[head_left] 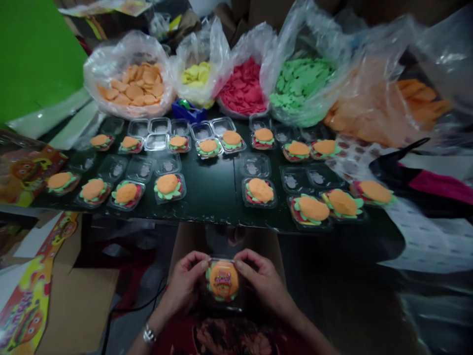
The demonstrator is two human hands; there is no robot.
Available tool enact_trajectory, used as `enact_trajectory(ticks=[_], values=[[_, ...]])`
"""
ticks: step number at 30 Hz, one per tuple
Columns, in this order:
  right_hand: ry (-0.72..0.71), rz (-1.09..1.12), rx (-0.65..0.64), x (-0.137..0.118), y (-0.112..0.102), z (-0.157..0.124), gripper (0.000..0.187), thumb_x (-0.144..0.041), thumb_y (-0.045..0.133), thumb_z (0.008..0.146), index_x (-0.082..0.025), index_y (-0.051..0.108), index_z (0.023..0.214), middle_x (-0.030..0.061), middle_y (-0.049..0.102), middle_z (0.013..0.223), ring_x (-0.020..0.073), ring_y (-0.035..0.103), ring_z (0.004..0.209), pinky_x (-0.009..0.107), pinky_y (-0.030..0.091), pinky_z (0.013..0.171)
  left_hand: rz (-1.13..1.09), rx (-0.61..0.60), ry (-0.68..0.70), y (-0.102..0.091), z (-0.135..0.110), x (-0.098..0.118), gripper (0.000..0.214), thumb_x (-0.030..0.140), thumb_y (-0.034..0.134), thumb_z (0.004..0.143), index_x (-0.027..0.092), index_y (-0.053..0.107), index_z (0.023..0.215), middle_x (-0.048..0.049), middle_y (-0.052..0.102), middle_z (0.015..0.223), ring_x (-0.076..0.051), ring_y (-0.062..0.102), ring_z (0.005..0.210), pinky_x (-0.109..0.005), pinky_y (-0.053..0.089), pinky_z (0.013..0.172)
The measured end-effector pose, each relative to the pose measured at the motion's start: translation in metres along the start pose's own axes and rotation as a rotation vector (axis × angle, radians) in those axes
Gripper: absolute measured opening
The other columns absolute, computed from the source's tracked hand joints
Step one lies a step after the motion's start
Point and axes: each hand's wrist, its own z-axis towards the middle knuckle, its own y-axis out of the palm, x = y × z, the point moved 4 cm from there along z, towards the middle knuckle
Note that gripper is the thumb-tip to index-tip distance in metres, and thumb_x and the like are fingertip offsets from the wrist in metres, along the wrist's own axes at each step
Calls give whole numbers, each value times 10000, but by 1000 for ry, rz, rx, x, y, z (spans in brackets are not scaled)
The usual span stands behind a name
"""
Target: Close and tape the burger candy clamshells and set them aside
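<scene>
Between my two hands, over my lap and below the table's front edge, is a clear plastic box with a burger-shaped piece inside and a printed sticker on its lid. My left hand pinches its far left corner between thumb and fingers. At the far right corner, the thumb and fingers of my right hand grip the rim. The lid looks shut. On the table ahead stand rows of open clear boxes, each with an orange-topped burger, such as one burger and another burger.
Behind the rows stand plastic bags of orange pieces, yellow pieces, red pieces and green pieces. A blue tape dispenser sits before them. Sticker sheets hang over the right edge; printed cardboard lies lower left.
</scene>
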Motion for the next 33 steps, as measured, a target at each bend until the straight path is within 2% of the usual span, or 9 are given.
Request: enact_trajectory(ticks=[5, 8, 10, 17, 20, 22, 24, 29, 33], values=[[-111, 115, 88, -23, 2, 13, 312, -470, 672, 753, -171, 584, 765, -4, 537, 701, 121, 463, 618, 221, 404, 552, -70, -43, 175, 16, -3, 29, 333, 401, 750, 686, 152, 645, 880, -44, 683, 822, -161, 623, 713, -262, 496, 665], [-217, 122, 143, -42, 6, 16, 319, -474, 669, 758, -163, 596, 765, 12, 554, 726, 133, 476, 656, 228, 424, 587, -59, -142, 267, 24, -9, 39, 467, 374, 731, 719, 199, 597, 1132, -90, 658, 1107, -231, 628, 948, -314, 501, 811], [-255, 108, 162, -55, 10, 18, 319, -476, 670, 756, -165, 604, 765, 9, 556, 712, 132, 472, 644, 226, 418, 573, -38, -177, 320, 31, -11, 46, 552, 345, 740, 716, 231, 539, 1217, -92, 628, 1188, -248, 616, 1003, -323, 498, 836], [-360, 179, 152, -82, 12, 33, 328, -488, 694, 721, -176, 595, 736, -21, 528, 633, 110, 431, 548, 229, 382, 510, 18, -183, 393, 54, -4, 78, 525, 401, 696, 753, 204, 516, 1205, -98, 650, 1120, -231, 628, 966, -307, 504, 813], [-403, 220, 151, -93, 3, 42, 341, -480, 723, 691, -165, 601, 736, -20, 531, 647, 111, 448, 579, 226, 386, 534, 65, -343, 349, 59, 2, 97, 513, 464, 651, 777, 201, 524, 1198, -110, 639, 1124, -239, 641, 921, -319, 528, 743], [-427, 208, 117, -105, -3, 46, 340, -470, 735, 681, -160, 605, 733, -16, 537, 657, 115, 459, 597, 230, 390, 551, 143, -447, 331, 63, 6, 109, 455, 435, 647, 788, 181, 548, 1152, -124, 636, 1114, -241, 651, 874, -319, 539, 680], [-463, 173, 98, -118, -7, 48, 332, -466, 733, 684, -162, 608, 727, -15, 540, 655, 119, 461, 601, 237, 391, 562, 197, -480, 326, 67, 8, 117, 443, 367, 682, 773, 185, 538, 1151, -127, 633, 1115, -243, 655, 853, -322, 546, 638], [-563, 136, 167, -129, -4, 45, 321, -475, 704, 714, -172, 599, 716, -15, 533, 647, 132, 472, 628, 251, 405, 599, -81, -314, 409, 80, 11, 111, 526, 364, 748, 706, 209, 493, 1139, -97, 647, 1085, -229, 654, 890, -352, 547, 719], [-466, 187, 14, -116, 13, 45, 297, -450, 691, 725, -188, 552, 742, -27, 528, 658, 134, 501, 623, 261, 428, 613, -262, -139, 478, 75, 12, 102, 538, 407, 737, 702, 224, 468, 1130, -59, 670, 1022, -195, 665, 852, -323, 525, 750]])
